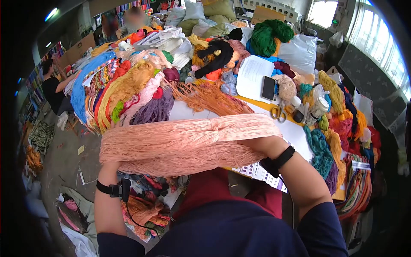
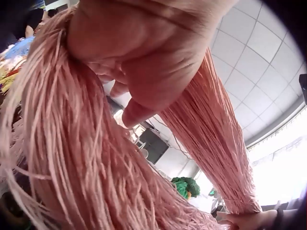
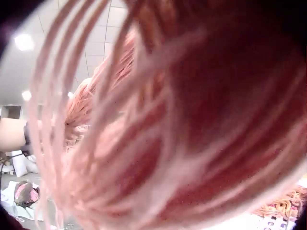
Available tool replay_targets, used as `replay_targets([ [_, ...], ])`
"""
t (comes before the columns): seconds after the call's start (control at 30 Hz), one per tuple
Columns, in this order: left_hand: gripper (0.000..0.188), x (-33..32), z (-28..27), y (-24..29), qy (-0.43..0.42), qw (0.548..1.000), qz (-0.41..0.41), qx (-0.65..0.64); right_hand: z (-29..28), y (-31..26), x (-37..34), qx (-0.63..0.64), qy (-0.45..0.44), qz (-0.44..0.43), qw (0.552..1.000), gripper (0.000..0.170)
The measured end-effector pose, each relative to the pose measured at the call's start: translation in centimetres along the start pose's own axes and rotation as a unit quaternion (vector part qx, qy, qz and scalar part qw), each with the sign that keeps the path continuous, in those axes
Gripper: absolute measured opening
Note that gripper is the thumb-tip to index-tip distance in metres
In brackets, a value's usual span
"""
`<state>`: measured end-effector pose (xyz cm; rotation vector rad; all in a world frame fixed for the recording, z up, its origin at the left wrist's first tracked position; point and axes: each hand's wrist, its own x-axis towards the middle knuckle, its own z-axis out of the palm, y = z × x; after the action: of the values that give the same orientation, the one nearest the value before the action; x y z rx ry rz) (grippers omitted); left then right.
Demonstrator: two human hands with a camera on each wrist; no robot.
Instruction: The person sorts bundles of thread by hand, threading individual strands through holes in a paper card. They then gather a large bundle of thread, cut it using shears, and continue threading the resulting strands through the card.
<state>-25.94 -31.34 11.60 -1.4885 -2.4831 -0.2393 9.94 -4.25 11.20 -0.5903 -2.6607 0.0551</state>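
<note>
A long pale pink skein of yarn (image 1: 171, 139) stretches between the two hands in front of the body. It is a loop, tied round near its middle. Inside its left end is the left hand (image 2: 153, 62), with the yarn running round it; the thumb points down and the fingers curl behind. In the head view that hand is hidden behind the yarn. The right hand (image 1: 262, 145) reaches into the loop's right end, its fingers covered by strands. Loose strands fill most of the right wrist view, close to the camera, and I cannot tell how those fingers lie.
Ahead is a table piled with coloured skeins, among them purple yarn (image 1: 154, 107) and green yarn (image 1: 270, 36). Right of centre lie scissors (image 1: 278, 114), a phone (image 1: 268, 88), paper sheets (image 1: 253, 73) and a white jar (image 1: 319, 107). Another person (image 1: 53, 85) sits at the left.
</note>
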Motion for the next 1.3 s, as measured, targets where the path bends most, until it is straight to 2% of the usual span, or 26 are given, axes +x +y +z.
replay_targets([
  [0.07, 0.055, -0.1, -0.4, 0.0, 0.047, 0.998, -0.017, -0.023, 0.3, 0.7, 0.0, 0.046, 0.031, -0.019, 0.998, 0.053],
  [0.13, 0.055, -0.4, 0.4, 0.0, 0.102, 0.993, -0.011, -0.051, -2.1, -1.5, 1.2, 0.000, 0.066, -0.122, 0.990, 0.041],
  [0.17, 0.055, -0.4, 1.3, 0.3, 0.120, 0.989, 0.003, -0.081, -3.5, -3.3, 1.6, 0.066, 0.095, -0.089, 0.989, 0.024],
  [0.2, 0.055, -0.6, 2.5, 1.0, 0.127, 0.984, 0.025, -0.122, -5.8, -5.5, 2.3, 0.066, 0.096, -0.084, 0.990, 0.024],
  [0.27, 0.056, -1.6, 6.5, 3.9, 0.094, 0.964, 0.085, -0.236, -9.3, -9.4, 4.1, 0.214, -0.039, -0.020, 0.976, 0.029],
  [0.3, 0.056, -2.3, 8.8, 6.1, 0.057, 0.946, 0.115, -0.297, -9.0, -10.2, 5.0, 0.211, -0.035, -0.014, 0.977, 0.029],
  [0.37, 0.056, -4.1, 11.9, 11.7, -0.025, 0.883, 0.163, -0.439, -7.2, -11.2, 6.7, 0.193, -0.068, -0.050, 0.978, 0.017],
  [0.43, 0.050, -5.4, 11.2, 17.5, -0.085, 0.757, 0.129, -0.635, -4.6, -11.9, 8.3, 0.194, -0.052, -0.099, 0.975, 0.011],
  [0.47, 0.054, -5.2, 11.7, 18.7, -0.129, 0.786, 0.227, -0.560, -4.0, -12.4, 8.9, 0.228, -0.061, -0.027, 0.971, 0.011],
  [0.53, 0.058, -5.2, 12.4, 20.1, -0.170, 0.801, 0.325, -0.473, -4.8, -13.6, 9.8, 0.181, -0.040, -0.019, 0.982, 0.012],
  [0.57, 0.054, -5.6, 12.7, 20.4, -0.098, 0.838, 0.273, -0.463, -5.5, -14.2, 10.0, 0.136, -0.022, -0.014, 0.990, 0.013],
  [0.63, 0.043, -6.5, 16.4, 19.6, -0.063, 0.818, 0.118, -0.560, -10.7, -16.5, 9.7, 0.108, -0.052, -0.020, 0.993, 0.016],
  [0.73, 0.037, -6.2, 14.6, 18.6, -0.100, 0.825, 0.174, -0.529, -7.9, -15.9, 11.1, 0.078, -0.095, -0.005, 0.992, 0.026],
  [0.8, 0.032, -6.3, 15.5, 18.0, -0.038, 0.835, 0.246, -0.491, -1.8, -14.3, 12.3, 0.140, 0.124, -0.098, 0.977, 0.027],
  [0.83, 0.034, -6.9, 14.1, 18.1, -0.217, 0.688, 0.146, -0.676, -3.5, -15.6, 12.1, 0.157, 0.196, -0.129, 0.959, 0.027],
  [0.87, 0.036, -7.4, 12.8, 18.1, -0.375, 0.474, 0.030, -0.796, -5.4, -16.7, 11.7, 0.092, -0.029, -0.116, 0.989, 0.026],
  [0.9, 0.036, -7.9, 11.3, 18.0, -0.377, 0.474, 0.029, -0.795, -7.7, -17.7, 11.0, 0.022, -0.254, -0.098, 0.962, 0.025],
  [0.93, 0.040, -8.3, 9.6, 17.9, -0.415, 0.451, -0.011, -0.790, -6.0, -16.3, 10.6, 0.024, -0.254, -0.096, 0.962, 0.025],
  [0.97, 0.046, -8.7, 8.3, 17.8, -0.453, 0.426, -0.052, -0.782, -2.7, -14.0, 10.2, 0.191, -0.364, -0.183, 0.893, 0.030],
  [1.0, 0.053, -8.8, 7.8, 17.7, -0.487, 0.398, -0.094, -0.772, -0.4, -12.2, 9.9, 0.348, -0.454, -0.263, 0.777, 0.036],
  [1.03, 0.050, -8.4, 8.2, 16.5, -0.527, 0.319, -0.072, -0.785, -1.3, -12.2, 9.9, 0.311, -0.455, -0.272, 0.789, 0.037],
  [1.1, 0.052, -8.4, 7.6, 15.7, -0.499, 0.307, -0.105, -0.803, -5.4, -12.1, 8.3, 0.317, -0.448, 0.048, 0.835, 0.044],
  [1.13, 0.054, -8.2, 6.8, 15.5, -0.472, 0.297, -0.131, -0.820, -5.0, -11.1, 7.2, 0.448, -0.400, 0.102, 0.793, 0.046],
  [1.2, 0.055, -7.9, 5.7, 15.4, -0.412, 0.307, -0.103, -0.851, -5.0, -9.3, 6.0, 0.423, -0.408, 0.152, 0.794, 0.049],
  [1.27, 0.068, -7.7, 5.3, 14.6, -0.399, 0.315, -0.092, -0.856, -4.8, -8.9, 5.4, 0.207, -0.510, 0.135, 0.824, 0.049],
  [1.3, 0.073, -7.5, 5.0, 14.2, -0.402, 0.314, -0.058, -0.858, -4.2, -8.2, 3.5, 0.208, -0.437, 0.088, 0.871, 0.051],
])
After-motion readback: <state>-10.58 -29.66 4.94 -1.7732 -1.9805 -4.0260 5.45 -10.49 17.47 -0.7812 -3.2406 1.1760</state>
